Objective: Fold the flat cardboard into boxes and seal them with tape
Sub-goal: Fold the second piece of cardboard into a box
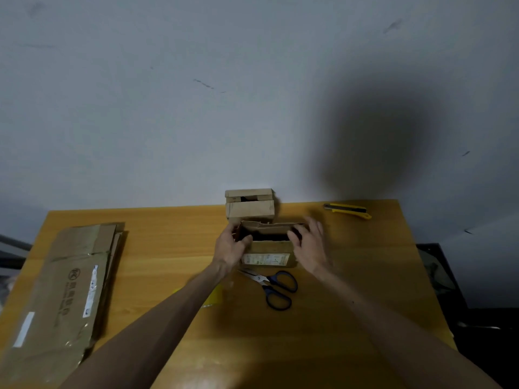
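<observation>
Yellow cutter (pixel 347 211) well apart; scissors (pixel 265 281) just beside held box (pixel 266 259).

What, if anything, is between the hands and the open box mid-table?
Nothing visible. The left hand and right hand hold the open box by its ends. The scissors lie just in front of it and a second box just behind, neither in the way.

Dim, bluish light — a big soft shadow blots the wall (pixel 373 136) at centre right. A pale sheen lies on the table (pixel 252 360) at lower centre. Frame edges bow with wide-angle bend — the right hand (pixel 310 245) is slightly blurred.
</observation>
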